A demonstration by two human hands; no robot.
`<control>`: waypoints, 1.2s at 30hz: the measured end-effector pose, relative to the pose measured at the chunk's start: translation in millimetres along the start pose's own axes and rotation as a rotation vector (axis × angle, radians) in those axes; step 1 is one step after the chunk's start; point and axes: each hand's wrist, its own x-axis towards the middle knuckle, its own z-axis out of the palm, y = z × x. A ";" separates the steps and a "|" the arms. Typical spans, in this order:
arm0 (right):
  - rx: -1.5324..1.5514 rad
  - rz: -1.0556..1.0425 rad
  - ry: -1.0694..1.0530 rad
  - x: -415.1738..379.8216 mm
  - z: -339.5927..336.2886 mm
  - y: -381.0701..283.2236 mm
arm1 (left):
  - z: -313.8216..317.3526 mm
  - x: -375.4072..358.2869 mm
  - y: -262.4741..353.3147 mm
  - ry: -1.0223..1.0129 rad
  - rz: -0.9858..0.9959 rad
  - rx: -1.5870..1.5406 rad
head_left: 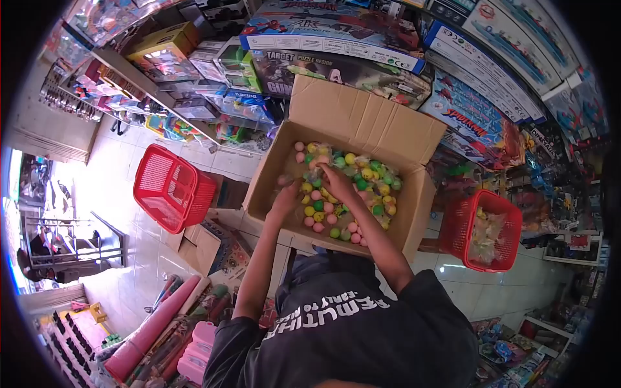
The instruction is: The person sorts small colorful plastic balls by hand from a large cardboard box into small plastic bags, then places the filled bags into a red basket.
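Both hands reach into an open cardboard box holding many small balls in pink, yellow and green. Some of the balls are wrapped in clear plastic. My left hand is over the left part of the box, its fingers blurred beside the inner wall. Over the middle, my right hand has its fingers bent and drawn together at a bit of clear plastic among the balls. What the right fingertips grip is too small to make out.
A red basket stands to the left, its inside showing no balls. On the right, another red basket holds clear plastic bags. Boxed toys fill shelves behind the box. Rolls of pink material lie at lower left.
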 end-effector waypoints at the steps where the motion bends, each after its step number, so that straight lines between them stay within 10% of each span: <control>1: -0.010 -0.014 0.003 -7.2 6.3 -2.2 | 8.2 -6.7 -6.8 -0.002 0.010 -0.002; 18: 0.207 -0.016 -0.037 27.6 -12.1 -12.1 | -11.4 33.3 14.8 0.212 0.221 0.017; 27: 0.519 0.114 -0.149 13.8 -33.8 -25.9 | 1.6 39.1 9.6 -0.098 0.142 -0.438; 36: 0.469 0.103 0.194 7.6 -23.4 -7.5 | 7.4 35.8 16.1 -0.074 0.220 -0.385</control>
